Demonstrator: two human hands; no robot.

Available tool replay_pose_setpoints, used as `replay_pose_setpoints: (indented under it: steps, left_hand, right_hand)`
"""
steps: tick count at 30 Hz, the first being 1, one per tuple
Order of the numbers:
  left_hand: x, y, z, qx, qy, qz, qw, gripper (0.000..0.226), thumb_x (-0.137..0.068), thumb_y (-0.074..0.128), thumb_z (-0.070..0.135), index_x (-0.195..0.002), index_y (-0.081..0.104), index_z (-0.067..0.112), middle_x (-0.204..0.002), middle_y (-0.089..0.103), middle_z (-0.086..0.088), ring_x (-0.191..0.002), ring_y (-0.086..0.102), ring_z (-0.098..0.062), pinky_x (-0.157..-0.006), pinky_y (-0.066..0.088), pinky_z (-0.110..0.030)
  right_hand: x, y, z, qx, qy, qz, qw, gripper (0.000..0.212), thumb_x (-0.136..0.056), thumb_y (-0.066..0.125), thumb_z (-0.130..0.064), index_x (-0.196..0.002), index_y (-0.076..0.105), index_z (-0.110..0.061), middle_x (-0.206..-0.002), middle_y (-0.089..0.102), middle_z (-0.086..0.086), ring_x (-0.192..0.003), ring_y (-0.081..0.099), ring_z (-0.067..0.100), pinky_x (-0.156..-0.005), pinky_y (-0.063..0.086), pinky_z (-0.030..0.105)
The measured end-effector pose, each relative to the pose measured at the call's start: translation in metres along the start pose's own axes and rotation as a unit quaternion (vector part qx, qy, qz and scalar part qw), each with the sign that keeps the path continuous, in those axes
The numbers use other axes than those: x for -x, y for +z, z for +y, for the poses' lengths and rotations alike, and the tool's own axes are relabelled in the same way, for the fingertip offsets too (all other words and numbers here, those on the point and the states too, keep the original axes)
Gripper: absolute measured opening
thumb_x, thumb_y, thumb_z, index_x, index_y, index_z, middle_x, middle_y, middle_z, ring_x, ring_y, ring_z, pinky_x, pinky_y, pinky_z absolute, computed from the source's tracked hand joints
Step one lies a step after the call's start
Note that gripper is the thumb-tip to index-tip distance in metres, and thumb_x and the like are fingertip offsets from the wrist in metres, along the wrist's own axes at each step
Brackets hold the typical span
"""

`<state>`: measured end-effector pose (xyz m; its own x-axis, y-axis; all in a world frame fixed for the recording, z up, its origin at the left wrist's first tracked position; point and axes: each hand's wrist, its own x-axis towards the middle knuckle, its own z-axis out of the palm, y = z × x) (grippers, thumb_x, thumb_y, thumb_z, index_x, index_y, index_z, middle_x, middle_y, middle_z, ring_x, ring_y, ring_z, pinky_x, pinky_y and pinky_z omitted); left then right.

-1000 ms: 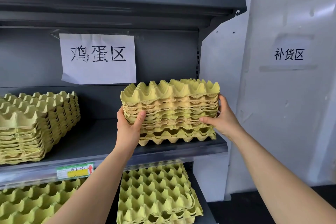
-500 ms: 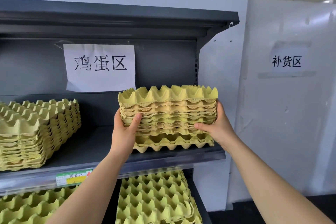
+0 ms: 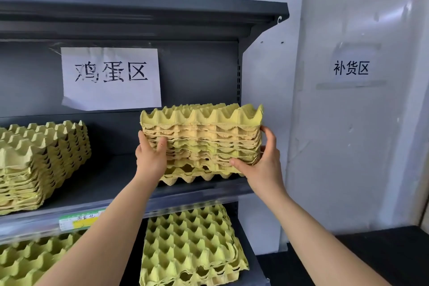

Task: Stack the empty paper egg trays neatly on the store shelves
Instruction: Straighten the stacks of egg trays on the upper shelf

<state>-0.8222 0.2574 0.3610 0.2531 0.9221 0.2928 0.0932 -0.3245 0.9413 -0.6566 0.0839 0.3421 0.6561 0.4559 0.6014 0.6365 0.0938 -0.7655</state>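
Gripped between left hand (image 3: 149, 158) and right hand (image 3: 262, 165): one stack of yellow egg trays (image 3: 202, 141), peaks upward, long side running hand to hand, roughly level. Thumbs pressed on the near face, fingers curled round each end. Layers too tightly nested to count. Bottom at the front edge of the grey shelf (image 3: 104, 183); touching or not, unclear. Left of the left hand, a second stack (image 3: 41, 160) on the same shelf. Below the hands, a lower right stack (image 3: 190, 246) and a lower left stack (image 3: 25, 260). Four stacks altogether. Above the left hand, a paper sign (image 3: 111, 78).

Single head-worn view, close to the shelving.
It faces forward, about level with the middle shelf (image 3: 104, 181); both forearms (image 3: 111, 227) enter at 6 o'clock, and a wall sign (image 3: 350, 68) sits at 3 o'clock.
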Motion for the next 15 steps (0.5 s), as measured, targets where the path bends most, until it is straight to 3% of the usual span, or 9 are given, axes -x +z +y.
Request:
replay_pose_setpoints:
  steps: [2, 4, 6, 9, 12, 15]
  left_hand:
    - [0.023, 0.011, 0.008, -0.018, -0.029, -0.011, 0.999, 0.085, -0.092, 0.043, 0.065, -0.154, -0.007, 0.035, -0.163, -0.004, -0.009, -0.149, 0.010, -0.033, -0.117, 0.019, -0.055]
    - [0.050, 0.023, 0.018, -0.034, -0.028, -0.046, 0.998, 0.095, -0.086, 0.050, 0.069, -0.153, -0.009, 0.038, -0.162, -0.014, -0.007, -0.150, 0.003, -0.032, -0.117, 0.016, -0.055]
    - [0.076, 0.038, 0.035, -0.034, -0.014, -0.080, 0.996, 0.099, -0.082, 0.057, 0.066, -0.153, -0.008, 0.041, -0.162, -0.014, -0.007, -0.149, 0.006, -0.031, -0.115, 0.019, -0.054]
    - [0.096, 0.062, 0.055, -0.016, -0.003, -0.084, 0.996, 0.098, -0.079, 0.064, 0.062, -0.152, 0.001, 0.045, -0.162, -0.011, -0.004, -0.145, 0.020, -0.034, -0.111, 0.028, -0.052]
    - [0.107, 0.085, 0.065, -0.004, 0.005, -0.054, 0.999, 0.102, -0.074, 0.069, 0.062, -0.151, 0.005, 0.048, -0.161, -0.013, -0.001, -0.144, 0.023, -0.036, -0.109, 0.031, -0.052]
    - [0.112, 0.108, 0.074, -0.026, 0.019, -0.014, 0.999, 0.111, -0.067, 0.075, 0.060, -0.149, 0.001, 0.051, -0.161, -0.014, 0.002, -0.143, 0.023, -0.036, -0.108, 0.033, -0.052]
  right_hand:
    - [0.001, -0.004, 0.002, 0.007, -0.016, -0.008, 1.000, 0.097, -0.068, 0.084, -0.035, -0.139, 0.018, -0.044, -0.121, 0.038, -0.002, -0.103, 0.046, 0.010, -0.078, 0.041, 0.027]
    - [-0.002, -0.011, 0.007, 0.011, -0.037, -0.024, 0.999, 0.097, -0.068, 0.082, -0.044, -0.140, 0.018, -0.041, -0.124, 0.039, -0.001, -0.107, 0.047, 0.011, -0.086, 0.044, 0.028]
    - [-0.009, -0.022, 0.015, 0.009, -0.051, -0.057, 0.997, 0.096, -0.066, 0.075, -0.062, -0.141, 0.019, -0.042, -0.134, 0.040, -0.002, -0.117, 0.047, 0.013, -0.096, 0.045, 0.035]
    - [-0.034, -0.043, 0.026, -0.008, -0.065, -0.121, 0.990, 0.088, -0.066, 0.057, -0.078, -0.140, 0.020, -0.048, -0.144, 0.037, -0.004, -0.126, 0.045, 0.016, -0.098, 0.045, 0.037]
    - [-0.068, -0.062, 0.038, -0.027, -0.098, -0.175, 0.979, 0.076, -0.072, 0.049, -0.076, -0.141, 0.025, -0.051, -0.143, 0.037, -0.005, -0.126, 0.044, 0.012, -0.100, 0.041, 0.030]
    - [-0.102, -0.072, 0.055, 0.050, -0.166, -0.233, 0.957, 0.078, -0.080, 0.060, -0.064, -0.145, 0.020, -0.047, -0.148, 0.030, -0.002, -0.134, 0.033, 0.012, -0.110, 0.033, 0.039]
